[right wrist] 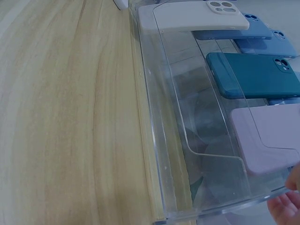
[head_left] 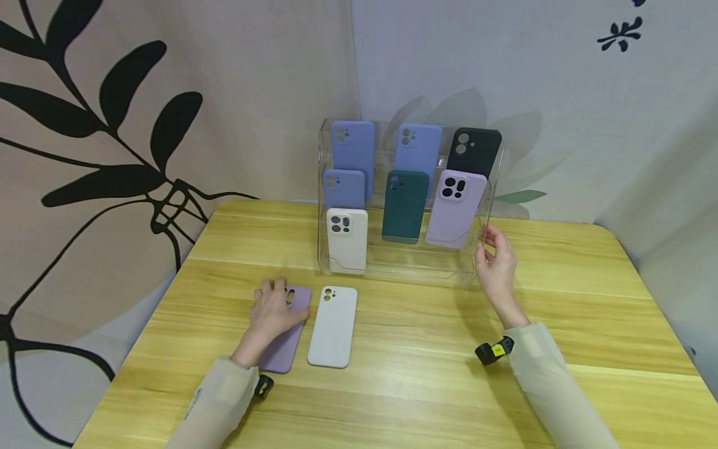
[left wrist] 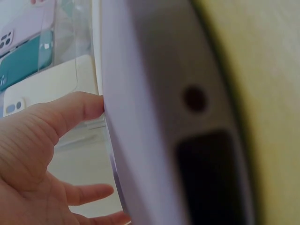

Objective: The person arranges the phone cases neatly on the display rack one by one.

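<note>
My left hand (head_left: 273, 315) spans a mauve phone case (head_left: 284, 352) on the table, thumb at its right edge and fingers over the far left side. Up close in the left wrist view, the mauve case (left wrist: 136, 112) fills the middle, its end cut-outs blurred. Beside it lies a white phone case (head_left: 333, 327). My right hand (head_left: 497, 265) holds the right side edge of a clear tiered display stand (head_left: 415, 271); in the right wrist view only some fingers (right wrist: 286, 208) show. On the stand are a cream case (head_left: 348, 249), a green case (head_left: 405, 209) and a lilac case (head_left: 454, 215).
Higher on the stand stand blue cases (head_left: 353, 143) and a black case (head_left: 475, 146). The stand is near the back of the wooden table (head_left: 415, 386), close to a curtain (head_left: 269, 93) with a black leaf print.
</note>
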Demonstrator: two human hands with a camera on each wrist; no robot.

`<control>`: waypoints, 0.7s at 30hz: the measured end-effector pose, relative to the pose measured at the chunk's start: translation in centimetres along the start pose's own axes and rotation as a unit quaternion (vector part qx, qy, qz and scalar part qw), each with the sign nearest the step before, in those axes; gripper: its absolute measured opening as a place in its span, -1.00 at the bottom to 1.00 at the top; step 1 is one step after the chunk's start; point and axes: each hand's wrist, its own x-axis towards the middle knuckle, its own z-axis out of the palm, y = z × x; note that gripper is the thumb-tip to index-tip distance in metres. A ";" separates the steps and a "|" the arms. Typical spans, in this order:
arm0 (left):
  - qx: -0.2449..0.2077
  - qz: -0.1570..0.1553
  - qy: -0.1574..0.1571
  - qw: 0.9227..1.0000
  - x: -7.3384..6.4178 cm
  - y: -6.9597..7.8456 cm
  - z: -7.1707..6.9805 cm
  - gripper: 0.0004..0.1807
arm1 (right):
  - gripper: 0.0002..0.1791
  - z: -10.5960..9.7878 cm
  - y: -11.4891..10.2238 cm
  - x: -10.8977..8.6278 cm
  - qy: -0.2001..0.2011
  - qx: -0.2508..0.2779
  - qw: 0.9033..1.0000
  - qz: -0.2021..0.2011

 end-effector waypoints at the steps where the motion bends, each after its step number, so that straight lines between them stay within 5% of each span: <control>1: 0.001 0.000 0.001 1.000 0.0 0.1 0.0 -0.03 | -0.64 0.0 0.0 0.0 0.000 0.001 1.000 0.000; 21: -0.001 0.004 0.005 1.000 0.0 0.2 -0.1 -0.06 | -0.63 0.0 0.1 0.0 -0.002 -0.001 1.000 0.001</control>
